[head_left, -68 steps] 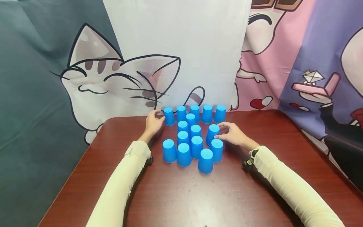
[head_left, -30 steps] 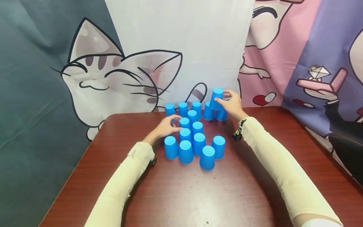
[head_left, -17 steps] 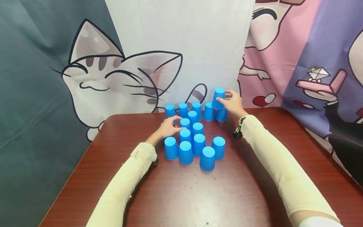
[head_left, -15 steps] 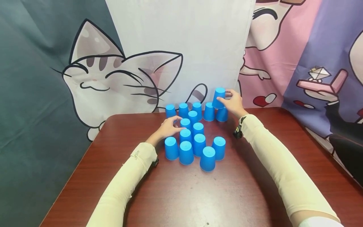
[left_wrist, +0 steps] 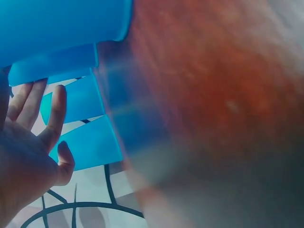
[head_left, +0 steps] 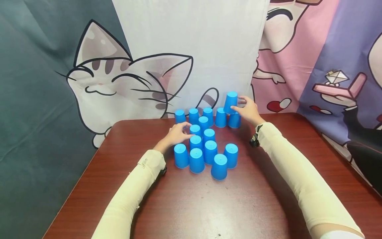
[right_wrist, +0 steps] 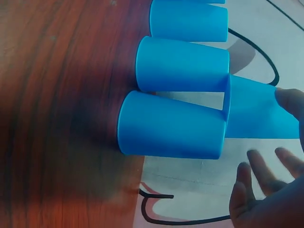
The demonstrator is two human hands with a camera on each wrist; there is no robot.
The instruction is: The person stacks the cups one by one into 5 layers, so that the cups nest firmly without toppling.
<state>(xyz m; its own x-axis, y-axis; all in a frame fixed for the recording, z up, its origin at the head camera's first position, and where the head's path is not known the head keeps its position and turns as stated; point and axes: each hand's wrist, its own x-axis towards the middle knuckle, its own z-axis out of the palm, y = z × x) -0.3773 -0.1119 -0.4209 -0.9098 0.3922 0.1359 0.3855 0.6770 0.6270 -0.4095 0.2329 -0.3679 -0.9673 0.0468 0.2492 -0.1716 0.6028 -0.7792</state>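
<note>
Upside-down blue cups stand on the table in the head view. One more blue cup (head_left: 230, 102) is perched across the two rightmost cups of the back row, over the gap between them. My right hand (head_left: 249, 109) is beside this raised cup, its thumb at the cup's side. In the right wrist view the other fingers (right_wrist: 259, 171) are spread away from the raised cup (right_wrist: 259, 111). My left hand (head_left: 176, 133) holds a cup (head_left: 195, 128) mid-group, thumb in front and index finger behind. Its fingers (left_wrist: 57, 109) reach beside the cups in the left wrist view.
A back row of cups, including the leftmost cup (head_left: 180, 117), lines the far table edge. Nearer cups stand close together, with a cup (head_left: 219, 167) foremost. The reddish-brown table (head_left: 185, 205) ends at a printed cloth backdrop (head_left: 167, 26).
The right hand has lifted a cup from the right of the group onto the back row, then loosened its fingers. The left hand has moved from the back-left cup to a middle cup.
</note>
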